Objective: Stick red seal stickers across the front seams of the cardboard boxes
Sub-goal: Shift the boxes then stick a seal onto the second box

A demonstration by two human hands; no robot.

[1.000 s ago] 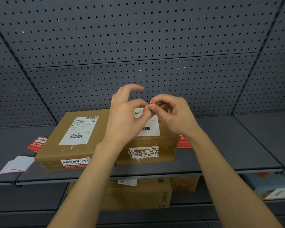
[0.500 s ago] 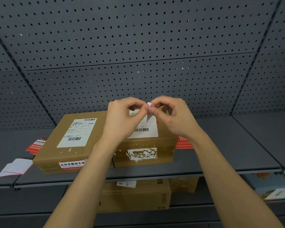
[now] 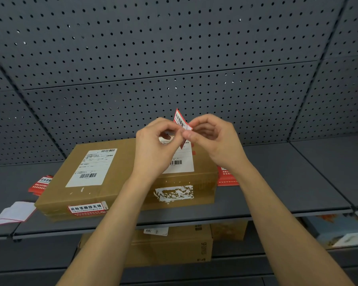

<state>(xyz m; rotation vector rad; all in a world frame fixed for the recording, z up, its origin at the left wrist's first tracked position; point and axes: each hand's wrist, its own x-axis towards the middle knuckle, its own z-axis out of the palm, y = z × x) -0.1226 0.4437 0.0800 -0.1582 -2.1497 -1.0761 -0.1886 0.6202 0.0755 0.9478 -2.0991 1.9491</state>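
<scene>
Two flat cardboard boxes lie side by side on a grey shelf (image 3: 277, 205). The left box (image 3: 120, 174) carries a red seal sticker (image 3: 86, 208) across its front seam. The right box (image 3: 203, 174) has only a torn white patch (image 3: 174, 194) on its front. Above the right box, my left hand (image 3: 153, 149) and my right hand (image 3: 215, 141) pinch a red seal sticker (image 3: 180, 120) together. Its red-and-white end sticks up between my fingertips, and a red corner hangs below them.
Red sticker sheets lie on the shelf left of the boxes (image 3: 40, 184) and behind the right box (image 3: 226, 176). White backing paper (image 3: 15, 213) sits at the shelf's left front. More cardboard boxes (image 3: 174, 244) stand on the shelf below. Grey pegboard (image 3: 174, 58) backs the shelves.
The sticker has come away further from its backing: its red printed end now stands up between my fingertips. Both hands stay pinched together above the right box.
</scene>
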